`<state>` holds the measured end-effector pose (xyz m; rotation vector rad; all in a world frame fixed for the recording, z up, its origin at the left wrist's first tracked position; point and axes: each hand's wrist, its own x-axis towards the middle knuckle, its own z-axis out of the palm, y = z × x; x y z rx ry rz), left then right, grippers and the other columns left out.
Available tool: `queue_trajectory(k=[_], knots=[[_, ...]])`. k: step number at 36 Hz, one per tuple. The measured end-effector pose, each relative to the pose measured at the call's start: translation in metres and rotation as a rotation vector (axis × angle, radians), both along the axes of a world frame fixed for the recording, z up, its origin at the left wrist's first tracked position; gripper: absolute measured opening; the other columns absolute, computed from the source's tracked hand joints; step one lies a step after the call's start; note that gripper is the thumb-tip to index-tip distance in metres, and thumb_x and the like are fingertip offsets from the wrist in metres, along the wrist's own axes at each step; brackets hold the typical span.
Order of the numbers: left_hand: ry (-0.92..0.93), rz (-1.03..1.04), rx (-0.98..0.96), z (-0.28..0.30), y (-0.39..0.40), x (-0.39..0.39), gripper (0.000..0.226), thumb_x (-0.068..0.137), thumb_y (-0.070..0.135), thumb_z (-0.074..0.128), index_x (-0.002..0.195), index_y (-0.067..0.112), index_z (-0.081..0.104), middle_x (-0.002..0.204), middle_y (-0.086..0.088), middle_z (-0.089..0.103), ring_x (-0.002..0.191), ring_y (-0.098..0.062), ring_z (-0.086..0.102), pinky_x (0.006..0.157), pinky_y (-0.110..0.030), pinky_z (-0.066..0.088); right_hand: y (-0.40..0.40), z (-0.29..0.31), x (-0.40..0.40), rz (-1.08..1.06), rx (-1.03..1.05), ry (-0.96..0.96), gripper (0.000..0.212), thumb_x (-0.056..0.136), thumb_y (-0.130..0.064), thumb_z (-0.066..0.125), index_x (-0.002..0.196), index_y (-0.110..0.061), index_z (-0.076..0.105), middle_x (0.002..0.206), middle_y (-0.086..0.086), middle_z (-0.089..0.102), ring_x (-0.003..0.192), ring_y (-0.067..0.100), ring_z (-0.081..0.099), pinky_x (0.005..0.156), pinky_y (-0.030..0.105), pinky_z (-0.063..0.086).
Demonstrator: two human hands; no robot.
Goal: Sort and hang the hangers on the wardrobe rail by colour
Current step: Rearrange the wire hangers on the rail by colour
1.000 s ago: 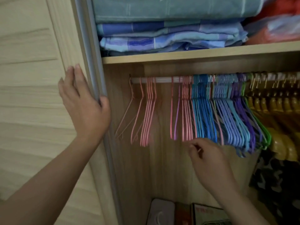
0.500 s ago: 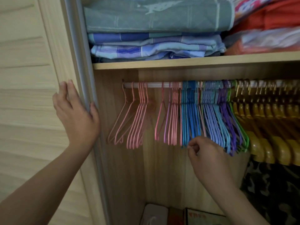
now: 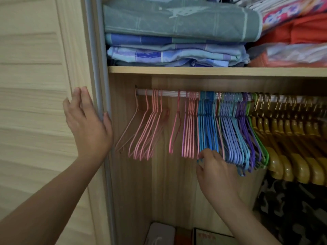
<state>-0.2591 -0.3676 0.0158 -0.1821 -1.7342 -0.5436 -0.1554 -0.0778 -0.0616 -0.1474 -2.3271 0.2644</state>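
Left hand (image 3: 87,123) raised flat, fingers spread; right hand (image 3: 215,167) reaching up, fingers curled in a pinch

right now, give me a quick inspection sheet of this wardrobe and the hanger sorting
surface: white wardrobe rail under a wooden shelf.
job's things: pink wire hangers left, blue wire hangers middle, then lilac, purple, green; one pink strays among the blues.
clutter: folded bedding on the shelf; yellow wooden hangers far right.
grippers: left hand flat on the door edge; right hand fingering the blue hangers' lower ends.
cables: nothing seen.
surroundings: pale sliding door.
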Motion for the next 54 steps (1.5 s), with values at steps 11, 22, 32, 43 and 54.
queue_trajectory(k=[11, 22, 32, 43, 54], knots=[[-0.008, -0.012, 0.013, -0.001, -0.003, 0.0, 0.074, 0.098, 0.015, 0.056, 0.159, -0.001, 0.018, 0.161, -0.032, 0.022, 0.145, -0.06, 0.02, 0.119, -0.063, 0.018, 0.034, -0.007, 0.02, -0.266, -0.003, 0.277, 0.02, 0.079, -0.006, 0.077, 0.098, -0.007, 0.071, 0.116, 0.017, 0.053, 0.107, 0.038, 0.046, 0.083, 0.049, 0.041], [-0.015, -0.032, 0.014, -0.002, -0.002, 0.0, 0.074, 0.098, 0.015, 0.056, 0.159, -0.001, 0.018, 0.161, -0.032, 0.023, 0.146, -0.059, 0.019, 0.118, -0.064, 0.018, 0.044, -0.006, 0.009, -0.274, 0.033, 0.27, 0.017, 0.086, -0.019, 0.076, 0.093, -0.004, 0.071, 0.138, 0.024, 0.049, 0.131, 0.044, 0.041, 0.101, 0.054, 0.041], [-0.004, -0.044, 0.021, -0.002, -0.002, 0.001, 0.074, 0.098, 0.014, 0.057, 0.159, -0.001, 0.018, 0.16, -0.033, 0.024, 0.145, -0.06, 0.019, 0.118, -0.065, 0.019, 0.045, -0.005, -0.008, -0.346, 0.119, 0.12, 0.014, 0.082, -0.01, 0.075, 0.09, 0.0, 0.071, 0.141, 0.026, 0.047, 0.136, 0.049, 0.035, 0.106, 0.064, 0.035], [0.012, -0.042, 0.023, -0.003, -0.003, 0.0, 0.074, 0.096, 0.01, 0.06, 0.158, -0.002, 0.021, 0.157, -0.035, 0.026, 0.143, -0.061, 0.023, 0.115, -0.068, 0.023, 0.057, 0.033, -0.023, -0.246, 0.061, 0.257, 0.021, 0.096, -0.015, 0.061, 0.092, 0.004, 0.069, 0.111, 0.019, 0.061, 0.109, 0.035, 0.045, 0.09, 0.047, 0.04], [0.022, -0.048, 0.018, -0.003, -0.004, -0.004, 0.075, 0.096, 0.01, 0.06, 0.158, -0.003, 0.02, 0.158, -0.034, 0.026, 0.144, -0.06, 0.021, 0.117, -0.065, 0.021, 0.083, 0.09, -0.058, -0.254, 0.066, 0.204, 0.037, 0.101, -0.023, 0.042, 0.094, 0.001, 0.069, 0.104, 0.017, 0.063, 0.097, 0.033, 0.044, 0.084, 0.043, 0.035]])
